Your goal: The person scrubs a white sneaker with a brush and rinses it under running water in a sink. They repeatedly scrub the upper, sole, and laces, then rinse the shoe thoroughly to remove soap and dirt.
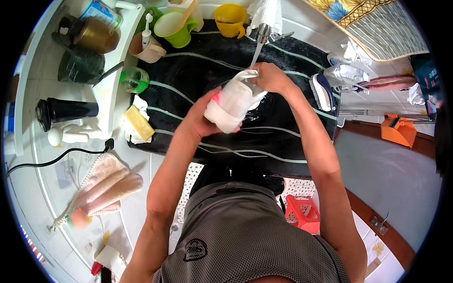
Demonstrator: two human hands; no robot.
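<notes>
A white shoe with a pink patch (230,106) is held over the black washbasin counter (279,145), its opening just below the tap (263,33). Water runs from the tap towards my right hand (270,78), whose fingers grip the shoe's upper edge. My left hand (203,115) wraps around the shoe's lower part from the left, beside the pink patch. Part of the left fingers is hidden under the shoe. To the right, a white and dark blue scrubbing brush (322,92) lies on the counter. A yellow soap bar (139,122) rests on white paper at the left.
Along the counter's back and left stand a yellow cup (230,19), a green cup (175,28), a beige mug (145,49) and a green-capped bottle (136,80). A white shelf (113,102) with bottles is at left. A red stool (304,214) stands below.
</notes>
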